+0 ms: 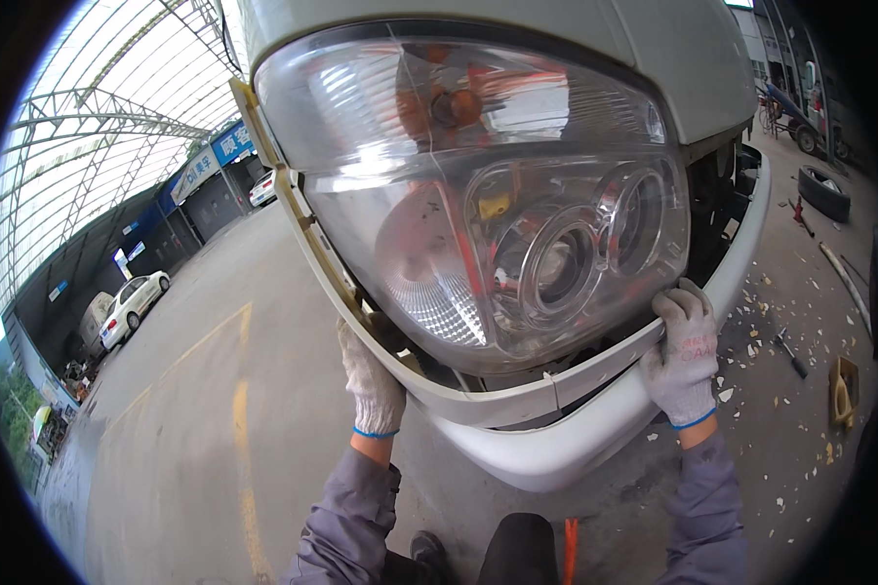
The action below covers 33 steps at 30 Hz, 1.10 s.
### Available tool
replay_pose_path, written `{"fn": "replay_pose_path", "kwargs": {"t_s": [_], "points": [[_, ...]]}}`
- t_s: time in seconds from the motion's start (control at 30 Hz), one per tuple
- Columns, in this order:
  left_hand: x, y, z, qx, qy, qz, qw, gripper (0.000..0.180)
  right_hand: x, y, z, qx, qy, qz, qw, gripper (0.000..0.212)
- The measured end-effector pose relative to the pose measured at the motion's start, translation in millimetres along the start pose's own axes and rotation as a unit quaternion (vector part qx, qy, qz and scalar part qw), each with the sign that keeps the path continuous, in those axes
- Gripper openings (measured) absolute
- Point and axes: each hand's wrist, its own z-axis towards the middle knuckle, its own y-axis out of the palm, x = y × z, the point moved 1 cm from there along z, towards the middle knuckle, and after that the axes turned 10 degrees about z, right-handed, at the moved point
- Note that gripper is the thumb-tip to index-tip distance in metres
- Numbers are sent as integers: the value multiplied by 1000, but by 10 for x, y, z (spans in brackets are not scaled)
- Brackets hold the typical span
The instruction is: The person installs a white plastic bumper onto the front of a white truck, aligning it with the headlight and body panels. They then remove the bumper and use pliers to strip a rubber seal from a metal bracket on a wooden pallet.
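A large clear headlight (556, 244) fills the middle of the view on the corner of a white vehicle (688, 68). Below it curves a pale trim strip (517, 402), standing apart from the lamp with a dark gap between. Under the strip sits a white bumper (546, 453). My left hand (371, 380), in a white knit glove, grips the strip's edge at the lamp's lower left; its fingertips are partly hidden. My right hand (683, 356), gloved alike, is closed over the strip's edge at the lower right, fingers curled toward the lamp, palm by the bumper.
At right, a tyre (823, 193), a long pole (846, 283), a dark-handled tool (792, 353), a yellowish box (843, 390) and scattered pale chips lie on the floor. An orange-red strip (571, 548) is by my legs. A white car (133, 307) stands far left.
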Motion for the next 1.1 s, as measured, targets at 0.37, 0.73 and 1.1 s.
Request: {"fn": "replay_pose_path", "kwargs": {"t_s": [0.37,0.73,1.1], "points": [[-92,-30,-27,5,-6,-18,1000,68,49,99,-72,-48,37,2,998,37],[100,48,-84,31,35,4,999,62,142,20,-6,-77,-2,-23,997,33],[433,-22,-65,17,-22,130,991,63,204,38,-10,-72,4,-86,994,20]]}}
